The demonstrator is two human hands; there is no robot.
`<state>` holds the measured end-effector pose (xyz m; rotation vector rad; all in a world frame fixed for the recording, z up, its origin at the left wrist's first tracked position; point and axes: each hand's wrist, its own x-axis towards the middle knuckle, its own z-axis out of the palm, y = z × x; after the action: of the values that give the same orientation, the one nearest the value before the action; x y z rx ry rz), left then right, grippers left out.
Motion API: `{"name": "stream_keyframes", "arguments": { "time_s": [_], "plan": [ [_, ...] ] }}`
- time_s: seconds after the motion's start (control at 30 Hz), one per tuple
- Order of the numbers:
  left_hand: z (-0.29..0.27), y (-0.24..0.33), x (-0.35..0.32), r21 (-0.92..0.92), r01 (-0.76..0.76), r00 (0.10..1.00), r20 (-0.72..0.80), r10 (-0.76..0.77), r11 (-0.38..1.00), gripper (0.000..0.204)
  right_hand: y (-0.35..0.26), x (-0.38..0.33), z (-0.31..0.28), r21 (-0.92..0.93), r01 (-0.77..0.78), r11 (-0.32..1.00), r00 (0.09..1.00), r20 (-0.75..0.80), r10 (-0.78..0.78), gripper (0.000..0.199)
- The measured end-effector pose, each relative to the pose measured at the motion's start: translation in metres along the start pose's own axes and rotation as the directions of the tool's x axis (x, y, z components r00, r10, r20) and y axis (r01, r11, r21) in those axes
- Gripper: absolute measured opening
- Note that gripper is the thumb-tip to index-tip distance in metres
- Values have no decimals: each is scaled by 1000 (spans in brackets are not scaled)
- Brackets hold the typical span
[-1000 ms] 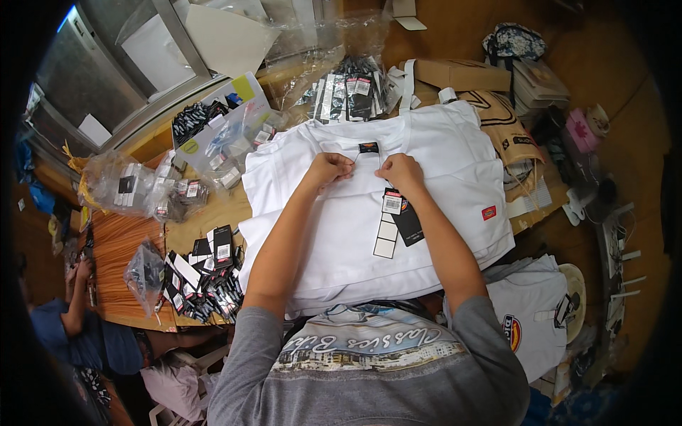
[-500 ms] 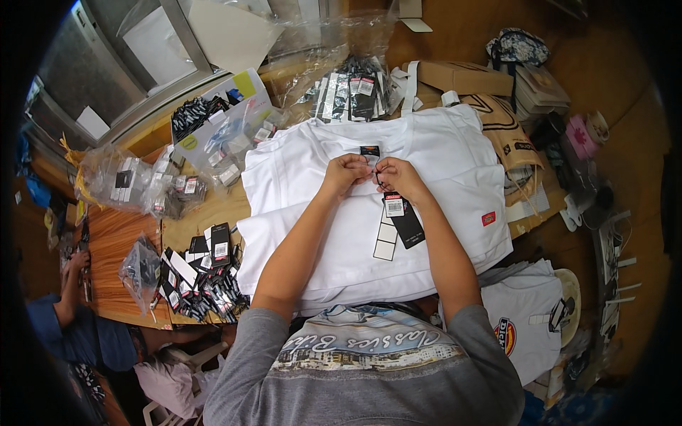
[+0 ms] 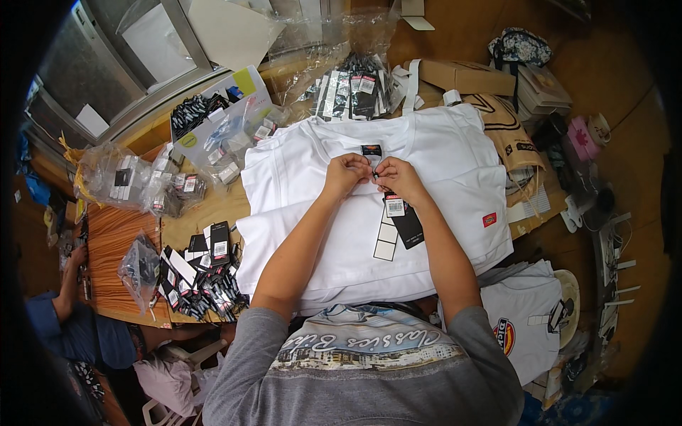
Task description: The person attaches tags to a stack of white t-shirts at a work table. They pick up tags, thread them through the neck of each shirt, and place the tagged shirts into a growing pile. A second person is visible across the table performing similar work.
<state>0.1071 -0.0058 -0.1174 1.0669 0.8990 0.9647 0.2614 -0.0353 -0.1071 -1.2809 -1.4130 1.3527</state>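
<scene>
A white T-shirt (image 3: 341, 241) lies spread on top of a stack of white shirts, with a black neck label (image 3: 371, 150) at its collar. Over it, just below that label, my left hand (image 3: 348, 175) and my right hand (image 3: 399, 177) almost meet, each pinching the thin black cord (image 3: 375, 175) of a hang tag. From my right fingers hang a black hang tag (image 3: 408, 228) with a white price sticker (image 3: 395, 207) and a white strip (image 3: 384, 248) marked into boxes. My fingertips partly hide the cord's ends. A small red patch (image 3: 489, 220) sits near the shirt's lower right.
A loose heap of black tags (image 3: 213, 287) lies left of the shirts. Plastic bags of tags (image 3: 355, 89) and a white box (image 3: 234, 106) stand behind. A brown paper bag (image 3: 522, 153) is at the right, grey shirts (image 3: 529, 312) below it. Another person's arm (image 3: 67, 284) shows far left.
My two hands keep almost the same place, with only slight finger movement on the cord. At the far left the other person's arm has shifted a little.
</scene>
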Motion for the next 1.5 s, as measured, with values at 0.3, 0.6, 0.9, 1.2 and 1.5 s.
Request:
{"name": "stream_keyframes", "arguments": {
  "time_s": [0.3, 0.6, 0.9, 1.2, 1.5],
  "plan": [
    [-1, 3, 0, -18, 3, 1000, 12, -3, 1000, 9, 1, 1, 1, -34, 27, 999, 1000, -1, -27, 16],
    [-2, 2, 2, 114, -5, 999, 44, 0, 993, 11, -1, -1, 3, -24, 34, 999, 999, -7, -34, 18],
    [-23, 21, 22, 258, 298, 854, 359, -377, 919, 15, -7, -6, 10, -176, 115, 978, 993, -13, -119, 30],
    [-26, 23, 41, 426, 369, 745, 396, -537, 826, 15, -5, -8, 10, -300, 169, 939, 984, 2, -177, 30],
    [-17, 24, 39, 512, 360, 753, 334, -567, 780, 15, -1, -7, 10, -285, 188, 940, 980, -10, -199, 29]
  ]
}}
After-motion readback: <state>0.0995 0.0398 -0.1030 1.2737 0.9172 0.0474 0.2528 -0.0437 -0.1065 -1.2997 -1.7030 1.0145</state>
